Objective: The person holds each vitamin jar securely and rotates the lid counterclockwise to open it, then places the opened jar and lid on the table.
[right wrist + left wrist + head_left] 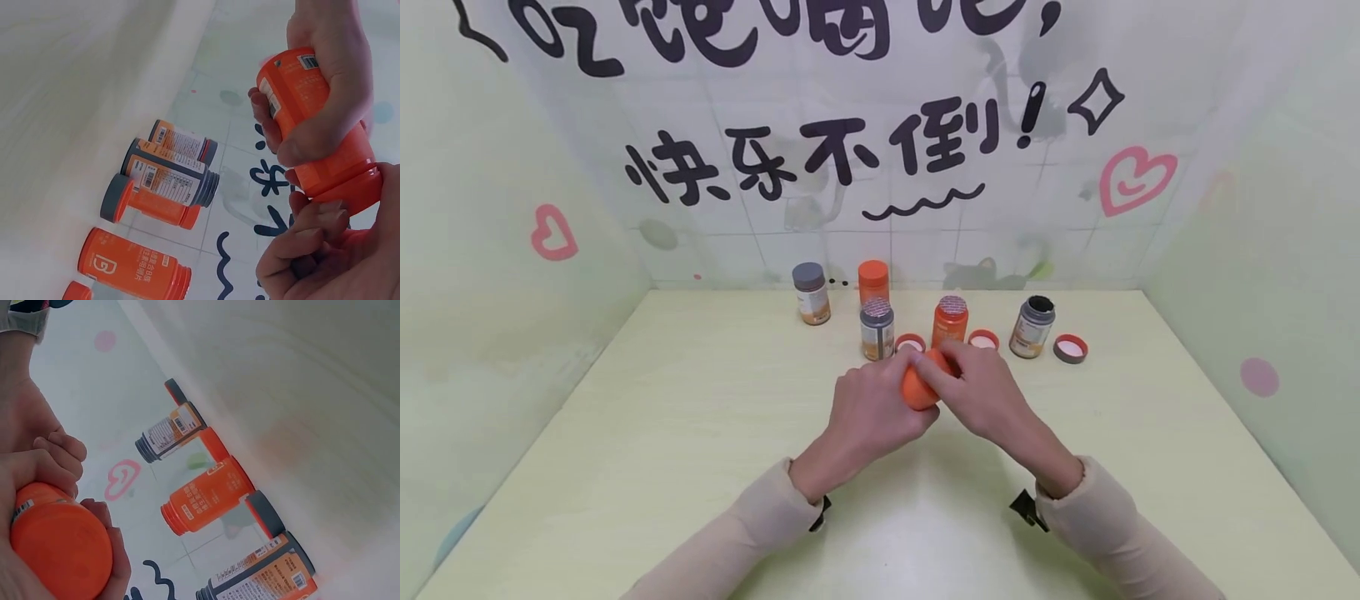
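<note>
Above the table, both hands meet on an orange pill bottle (917,388). My left hand (874,408) wraps round the bottle's body, whose flat base (62,553) faces the left wrist camera. At the other end my right hand (996,392) grips the orange cap (351,192), which sits on the bottle in the right wrist view. Just beyond the hands stand a grey bottle (877,335) and an orange bottle (951,321), both uncapped with patterned seals over their mouths. Caps with white insides, one (911,341) and another (983,338), lie beside them.
Farther back stand a grey-capped bottle (812,297) and an orange-capped bottle (873,278). To the right, an uncapped grey bottle (1031,332) shows a dark mouth, with a loose cap (1071,347) beside it. Walls border the table (700,417) at the back and sides.
</note>
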Tool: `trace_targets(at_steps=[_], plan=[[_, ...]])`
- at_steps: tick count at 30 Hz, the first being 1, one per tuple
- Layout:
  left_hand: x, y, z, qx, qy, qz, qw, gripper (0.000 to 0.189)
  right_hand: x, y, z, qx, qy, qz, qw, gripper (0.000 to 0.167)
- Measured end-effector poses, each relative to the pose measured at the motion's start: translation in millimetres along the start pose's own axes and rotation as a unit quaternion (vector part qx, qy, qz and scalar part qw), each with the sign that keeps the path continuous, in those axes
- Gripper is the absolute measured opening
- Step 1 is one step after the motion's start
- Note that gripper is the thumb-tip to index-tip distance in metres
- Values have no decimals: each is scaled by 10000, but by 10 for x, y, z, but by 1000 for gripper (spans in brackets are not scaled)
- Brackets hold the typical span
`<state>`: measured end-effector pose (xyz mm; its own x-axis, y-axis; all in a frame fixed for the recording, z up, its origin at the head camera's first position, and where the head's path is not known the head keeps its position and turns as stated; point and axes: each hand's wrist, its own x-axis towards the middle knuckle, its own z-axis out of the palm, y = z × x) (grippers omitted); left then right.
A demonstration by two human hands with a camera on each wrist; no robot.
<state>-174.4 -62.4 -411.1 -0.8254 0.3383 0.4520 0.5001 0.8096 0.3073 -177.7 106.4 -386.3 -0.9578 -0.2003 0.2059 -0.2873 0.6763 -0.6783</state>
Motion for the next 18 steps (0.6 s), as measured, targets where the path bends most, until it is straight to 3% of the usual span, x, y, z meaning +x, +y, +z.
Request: trace_targets(at_steps=[11, 18], plan=[[10, 4, 6, -653, -160, -50, 9977, 34, -37, -9, 2, 278, 304, -271, 9988, 37], [-6, -4, -10, -707, -14, -16, 9975, 33, -40, -32, 19, 305, 518, -409, 9974, 40]])
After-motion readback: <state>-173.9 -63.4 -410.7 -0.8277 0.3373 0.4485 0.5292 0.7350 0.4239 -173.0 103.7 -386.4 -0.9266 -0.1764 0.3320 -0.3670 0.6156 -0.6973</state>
